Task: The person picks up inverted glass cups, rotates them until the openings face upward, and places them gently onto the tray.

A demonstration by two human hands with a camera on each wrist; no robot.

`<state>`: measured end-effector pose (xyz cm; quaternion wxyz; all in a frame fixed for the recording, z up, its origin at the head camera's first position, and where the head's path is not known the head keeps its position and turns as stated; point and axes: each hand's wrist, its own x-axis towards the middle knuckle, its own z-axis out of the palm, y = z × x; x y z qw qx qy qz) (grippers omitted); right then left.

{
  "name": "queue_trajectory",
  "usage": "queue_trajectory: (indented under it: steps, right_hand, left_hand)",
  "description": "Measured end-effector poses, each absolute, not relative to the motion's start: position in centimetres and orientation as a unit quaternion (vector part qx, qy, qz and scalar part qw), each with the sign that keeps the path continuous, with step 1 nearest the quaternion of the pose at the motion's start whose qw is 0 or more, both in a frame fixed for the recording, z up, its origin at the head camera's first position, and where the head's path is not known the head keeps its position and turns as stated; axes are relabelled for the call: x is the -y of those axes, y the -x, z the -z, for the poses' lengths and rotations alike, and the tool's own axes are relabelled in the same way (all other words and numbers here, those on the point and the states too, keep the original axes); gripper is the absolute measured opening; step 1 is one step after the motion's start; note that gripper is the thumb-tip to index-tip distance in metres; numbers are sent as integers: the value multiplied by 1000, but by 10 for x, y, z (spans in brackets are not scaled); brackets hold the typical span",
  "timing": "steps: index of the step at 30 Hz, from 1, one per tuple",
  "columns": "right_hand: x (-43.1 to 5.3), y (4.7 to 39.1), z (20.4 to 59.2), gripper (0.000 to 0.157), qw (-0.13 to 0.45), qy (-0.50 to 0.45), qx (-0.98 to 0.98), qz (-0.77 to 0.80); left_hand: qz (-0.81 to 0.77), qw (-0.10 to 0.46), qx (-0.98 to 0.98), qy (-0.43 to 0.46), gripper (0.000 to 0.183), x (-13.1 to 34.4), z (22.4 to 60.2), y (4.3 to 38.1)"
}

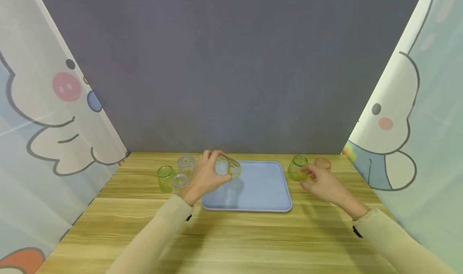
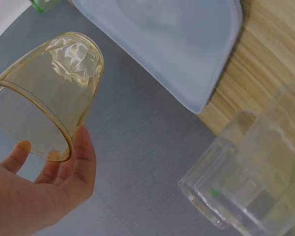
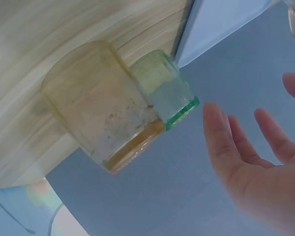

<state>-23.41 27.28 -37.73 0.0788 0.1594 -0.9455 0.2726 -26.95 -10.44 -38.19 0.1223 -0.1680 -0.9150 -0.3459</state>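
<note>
Left hand point(image 1: 207, 176): fingers and thumb grip the amber glass point(image 1: 234, 168) near its rim, tilted above the tray point(image 1: 264, 191). Right hand point(image 1: 323, 183): fingers parted, loosely bent, near the green glass point(image 1: 296, 172) standing on the table point(image 1: 235, 242) beside the tray.

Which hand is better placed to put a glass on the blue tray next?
Left, most likely: the left hand holds the tilted amber glass close to the blue tray. The right hand holds nothing, beside the green glass right of the tray.
</note>
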Motion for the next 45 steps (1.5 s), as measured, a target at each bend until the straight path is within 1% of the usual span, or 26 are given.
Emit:
queue_trajectory:
  steps: [10, 13, 22, 28, 35, 45]
  right_hand:
    - [-280, 237, 377, 38, 131, -172, 954, -207]
    - [-283, 238, 378, 35, 133, -171, 958, -190]
    - [-292, 240, 374, 36, 131, -164, 969, -132]
    - [-302, 247, 376, 41, 124, -156, 972, -121]
    - [-309, 249, 376, 53, 94, -138, 977, -131]
    - [-315, 252, 378, 59, 66, -112, 984, -125]
  left_hand:
    - [304, 131, 930, 161, 64, 110, 378, 274]
    - [301, 129, 931, 160, 65, 110, 378, 274]
    - [275, 136, 938, 159, 67, 108, 381, 276]
    - [255, 144, 942, 166, 68, 108, 383, 278]
    - [239, 140, 947, 164, 68, 109, 385, 278]
    - [210, 140, 951, 176, 68, 111, 388, 281]
